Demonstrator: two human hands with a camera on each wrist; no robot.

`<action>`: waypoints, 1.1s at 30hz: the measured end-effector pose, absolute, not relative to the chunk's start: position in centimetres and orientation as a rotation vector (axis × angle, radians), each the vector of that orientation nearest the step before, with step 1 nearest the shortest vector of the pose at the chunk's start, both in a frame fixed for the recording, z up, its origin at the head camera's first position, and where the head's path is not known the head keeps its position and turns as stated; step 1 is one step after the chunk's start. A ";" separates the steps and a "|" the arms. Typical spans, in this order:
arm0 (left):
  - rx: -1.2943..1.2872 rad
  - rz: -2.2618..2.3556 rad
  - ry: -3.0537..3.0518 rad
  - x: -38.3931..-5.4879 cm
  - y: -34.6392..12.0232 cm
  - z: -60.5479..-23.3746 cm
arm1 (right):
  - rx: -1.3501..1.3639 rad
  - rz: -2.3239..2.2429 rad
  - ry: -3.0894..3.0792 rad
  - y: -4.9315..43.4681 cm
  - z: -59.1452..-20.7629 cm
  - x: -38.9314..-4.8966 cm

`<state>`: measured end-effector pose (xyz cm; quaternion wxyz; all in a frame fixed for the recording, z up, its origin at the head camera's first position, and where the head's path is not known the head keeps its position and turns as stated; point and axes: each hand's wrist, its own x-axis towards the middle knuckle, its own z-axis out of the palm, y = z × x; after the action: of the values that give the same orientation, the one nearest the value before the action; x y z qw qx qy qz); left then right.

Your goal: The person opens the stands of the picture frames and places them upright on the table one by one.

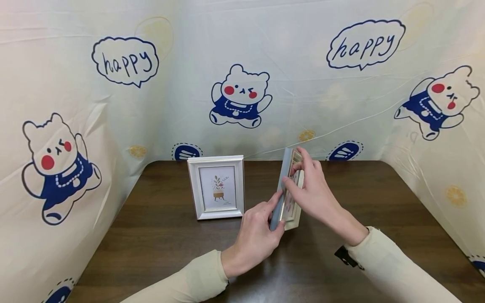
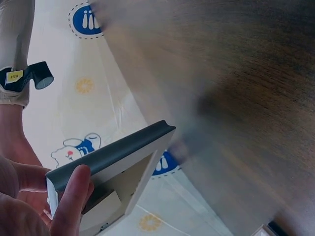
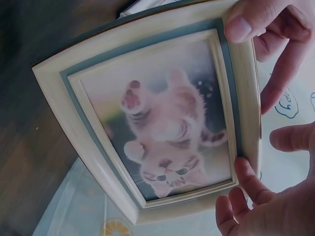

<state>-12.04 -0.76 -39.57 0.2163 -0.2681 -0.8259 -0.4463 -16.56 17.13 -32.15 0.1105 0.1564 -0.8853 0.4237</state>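
Note:
My left hand (image 1: pixel 257 233) grips the lower end of a photo frame (image 1: pixel 281 195), held tilted and nearly edge-on in the head view. The photo frame (image 3: pixel 224 108) has a cream face, a blue-grey inner band and a kitten picture, upside down in the right wrist view. Its blue-grey edge and pale back show in the left wrist view. My right hand (image 1: pixel 318 191) is at the frame's upper part; in the right wrist view its index fingertip touches the border while its thumb stands apart from the edge. The left thumb presses the frame's face near another corner.
A white photo frame (image 1: pixel 239 189) with a potted-plant picture stands upright on the brown wooden table (image 1: pixel 159 235), left of the held frame. Behind the table hangs a pale cloth backdrop (image 1: pixel 299 84) printed with bears and the word happy.

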 end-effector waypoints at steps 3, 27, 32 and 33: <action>-0.744 -1.223 -2.291 -12.0 -0.7 -39.5 | 0.471 1.231 -2.607 17.2 -32.0 -16.8; -0.808 -1.101 -2.259 -12.1 -0.6 -39.4 | 0.452 1.141 -2.603 17.1 -31.7 -17.4; -0.819 -1.109 -2.277 -12.0 -0.6 -39.3 | 0.460 1.144 -2.574 17.2 -31.7 -17.5; -0.819 -1.116 -2.283 -12.0 -0.6 -39.3 | 0.463 1.145 -2.571 17.2 -31.7 -17.6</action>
<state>-12.01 -0.62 -39.27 0.2335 -0.2983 -0.8315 -0.4064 -17.57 17.21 -31.73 0.1440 0.1606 -0.8920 0.3972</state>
